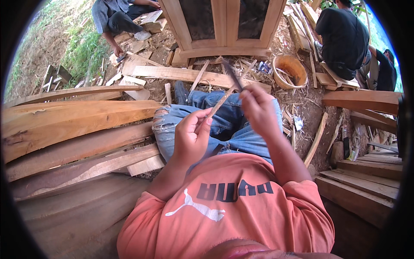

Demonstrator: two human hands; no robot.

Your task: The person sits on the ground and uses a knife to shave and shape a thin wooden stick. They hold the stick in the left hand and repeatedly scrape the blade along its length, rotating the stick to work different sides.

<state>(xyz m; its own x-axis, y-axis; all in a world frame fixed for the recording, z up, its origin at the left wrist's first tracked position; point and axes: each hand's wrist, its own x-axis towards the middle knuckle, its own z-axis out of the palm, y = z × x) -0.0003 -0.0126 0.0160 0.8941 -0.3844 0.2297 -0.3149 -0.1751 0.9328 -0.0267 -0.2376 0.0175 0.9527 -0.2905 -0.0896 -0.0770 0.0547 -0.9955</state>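
My left hand (192, 131) is closed around the lower end of a thin wooden strip (221, 104), thumb along its side. The strip slants up and away to the right over my lap. Above its far part, my right hand (259, 110) grips a knife (232, 76) with a dark blade that points away and to the left. Motion blurs this hand and the blade, and the fingers cover the handle. Whether the blade touches the strip I cannot tell. My legs in torn blue jeans (170, 136) are under both hands.
Long planks (77, 123) lie stacked at my left, and more boards (362, 185) at my right. A wooden panelled frame (219, 26) stands ahead. An orange bucket (302, 80) sits among shavings and offcuts. Co-workers sit at far left (113, 21) and far right (345, 41).
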